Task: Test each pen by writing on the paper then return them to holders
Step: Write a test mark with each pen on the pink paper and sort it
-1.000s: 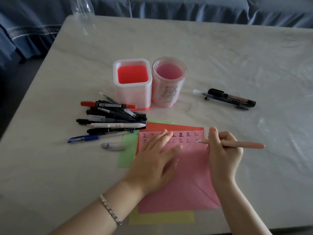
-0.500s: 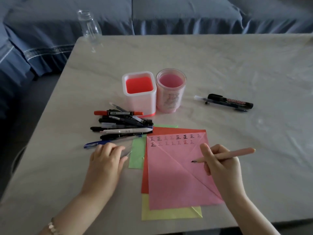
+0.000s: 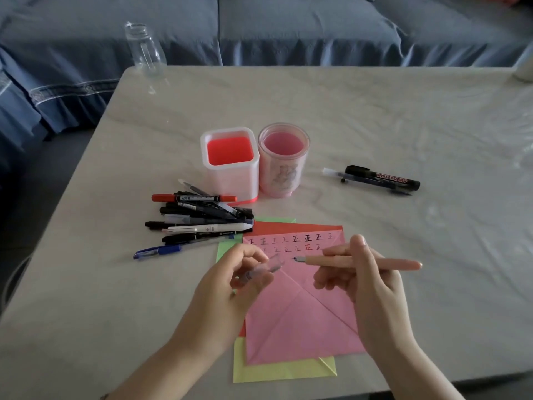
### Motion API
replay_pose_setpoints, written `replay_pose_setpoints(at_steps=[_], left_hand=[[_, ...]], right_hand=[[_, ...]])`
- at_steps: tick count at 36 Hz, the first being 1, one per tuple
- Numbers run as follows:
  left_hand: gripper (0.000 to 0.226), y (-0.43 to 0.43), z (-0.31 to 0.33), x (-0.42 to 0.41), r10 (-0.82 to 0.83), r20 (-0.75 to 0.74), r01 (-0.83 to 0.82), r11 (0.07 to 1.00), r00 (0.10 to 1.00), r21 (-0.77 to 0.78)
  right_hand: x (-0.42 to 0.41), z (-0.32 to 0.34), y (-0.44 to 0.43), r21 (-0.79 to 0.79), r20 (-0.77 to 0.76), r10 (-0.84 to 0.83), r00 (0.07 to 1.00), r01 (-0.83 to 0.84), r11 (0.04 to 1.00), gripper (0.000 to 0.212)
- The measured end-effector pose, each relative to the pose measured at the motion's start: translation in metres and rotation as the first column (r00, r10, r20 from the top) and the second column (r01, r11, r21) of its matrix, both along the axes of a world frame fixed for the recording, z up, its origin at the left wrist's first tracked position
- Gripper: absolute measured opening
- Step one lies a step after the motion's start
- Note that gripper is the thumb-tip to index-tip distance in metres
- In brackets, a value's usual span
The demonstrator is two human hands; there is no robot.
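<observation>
**Item: peach pen** [image 3: 360, 262]. I hold it level above the pink paper [image 3: 294, 319], with the bare tip pointing left and clear of the sheet. The barrel is slim, smooth and one plain colour, ending in a short darker tip. I judge it light and apt to roll. My right grip [image 3: 366, 287] is curled round its middle, thumb over it.

**Item: clear cap** [image 3: 269, 265]. It is small, see-through and blurred, and I take it for this pen's cap. My left grip [image 3: 227, 287] pinches it at the fingertips. It sits near the pen's tip but not on it.

**Progress, as judged.**
- The pink paper carries two rows of test characters [image 3: 291, 241] along its far edge. Some are black, some red, some faint.
- Several pens therefore look tested, and capping this one seems the step in hand.
- Nothing has been returned. The square holder [image 3: 230, 180] and round holder [image 3: 281, 176], side by side beyond the paper, show no pens inside.

**Left to do.**
- A pen pile [image 3: 202, 217] lies just left of the paper, with a blue pen [image 3: 161, 251] at its near edge.
- A whiteboard marker [image 3: 383, 177] and a slim pen [image 3: 331, 171] lie together, well apart on the right.
- I cannot tell which of these have been tested.

**Surroundings.**
- A red sheet [image 3: 288, 226], green sheet [image 3: 225, 249] and yellow sheet [image 3: 277, 370] lie under the pink one.
- All of this rests on the pale table [image 3: 375, 116].
- A clear bottle [image 3: 144, 50] stands at the table's far left corner.
- A blue sofa [image 3: 288, 30] is behind.
</observation>
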State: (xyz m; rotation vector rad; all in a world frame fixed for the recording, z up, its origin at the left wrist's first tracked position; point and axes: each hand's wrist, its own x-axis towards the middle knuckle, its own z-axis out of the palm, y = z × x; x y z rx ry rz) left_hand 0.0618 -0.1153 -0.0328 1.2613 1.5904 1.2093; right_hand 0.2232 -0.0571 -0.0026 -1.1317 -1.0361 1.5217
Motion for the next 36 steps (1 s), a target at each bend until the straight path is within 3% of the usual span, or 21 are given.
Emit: replay_pose_setpoints(at_steps=[11,16,19,23,28,34,36], left_hand=[[0.009,-0.001,0.012,0.009,-0.043,-0.020,0.043,0.999,0.999,0.001],[0.009,0.000,0.020,0.017,-0.191,-0.079,0.191,0.982,0.979,-0.004],[0.009,0.007,0.023,0.025,-0.255,-0.062,0.253,0.967,0.965,-0.034],[0.008,0.018,0.030,0.037,-0.262,-0.078,0.264,0.964,0.962,0.017],[0.020,0.026,0.028,0.046,-0.258,0.058,0.257,0.966,0.964,0.024],[0.030,0.043,0.037,0.047,-0.290,0.376,0.382,0.902,0.880,-0.200],[0.031,0.047,0.042,0.047,-0.296,0.408,0.414,0.878,0.864,-0.239]], right_hand=[[0.004,0.002,-0.002,-0.011,0.028,0.039,0.999,-0.039,0.999,0.040],[0.002,-0.003,-0.002,0.017,0.123,0.066,0.990,-0.068,0.998,0.034],[0.002,-0.007,0.001,0.043,0.194,-0.008,0.981,-0.001,0.999,0.036],[0.004,-0.008,0.003,0.067,0.141,-0.128,0.982,0.120,0.991,0.042],[0.010,-0.011,0.004,0.159,0.104,-0.176,0.979,0.158,0.975,0.035],[0.020,-0.010,0.012,0.234,0.119,-0.045,0.992,0.016,0.972,0.025],[0.022,-0.012,0.016,0.247,0.126,-0.033,0.991,0.001,0.969,0.025]])
